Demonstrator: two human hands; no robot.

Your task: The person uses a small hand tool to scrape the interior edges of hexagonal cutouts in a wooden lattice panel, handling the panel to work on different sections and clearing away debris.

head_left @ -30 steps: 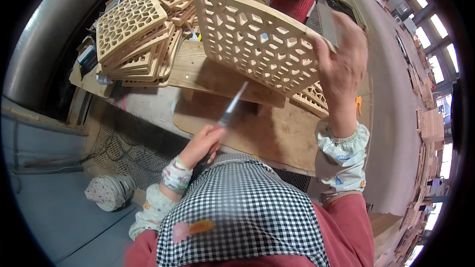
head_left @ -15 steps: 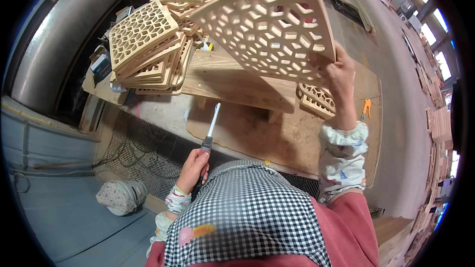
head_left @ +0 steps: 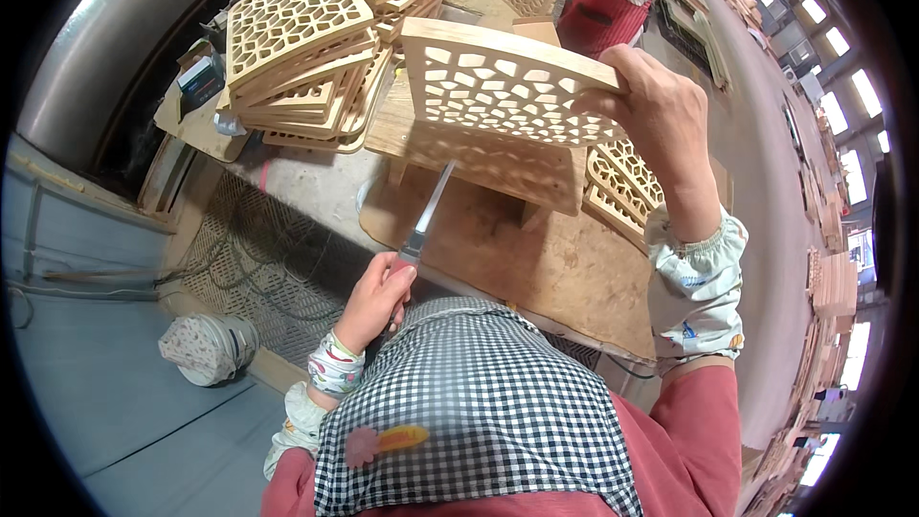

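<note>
Grasping corner of wooden panel [head_left: 507, 84]: right hand [head_left: 662, 101], two o'clock. Panel at twelve o'clock, above plank [head_left: 483, 161] (whether touching, unclear). Left hand [head_left: 376, 299], eight o'clock, clenched around knife-like tool [head_left: 431, 212].

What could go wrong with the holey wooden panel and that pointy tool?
The panel might slip or tip, because just the right hand grips it, near one upper corner.

The tool in the left hand points toward the panel, so a slip might scratch the wood or nick a finger.

The pile of panels is stacked crookedly, so a bump could make some slide.
</note>
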